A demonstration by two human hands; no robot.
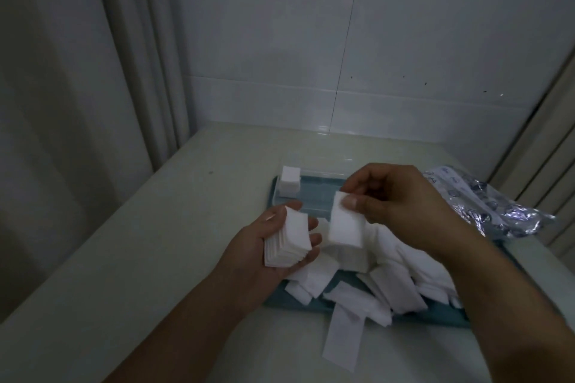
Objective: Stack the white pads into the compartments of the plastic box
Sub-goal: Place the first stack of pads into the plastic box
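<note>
The left hand (264,246) lies palm up at about 8 o'clock of the picture's middle, its fingers curled round a neat stack of white square pads (287,239); the thumb presses on the stack's far edge. The right hand (401,199), at about 3 o'clock from the left one and a little higher, pinches a single white rectangular pad (345,224) between thumb and forefinger; this pad hangs with its long axis running from 12 to 6 o'clock, just beside the stack but not touching it, as far as I can see.

I judge that the coming move is to lay the single pad on the stack; for that the pad must travel toward 9 o'clock, and the right hand is the nearer one to do it.

Beyond the hands, toward 12 o'clock, stands the clear plastic box (314,196); its walls are hard to see, and only in its left end a small block of white pads (290,182) already sits; its long axis runs from 9 to 3 o'clock; the left hand is nearer to it. How many compartments it has, I cannot tell.

Below the hands a loose heap of white pads (389,274) lies on a flat teal tray (460,319); one long white strip (342,339) hangs over the tray's near edge onto the pale table (155,242). At 2 o'clock lies a crumpled shiny plastic bag (485,205).
</note>
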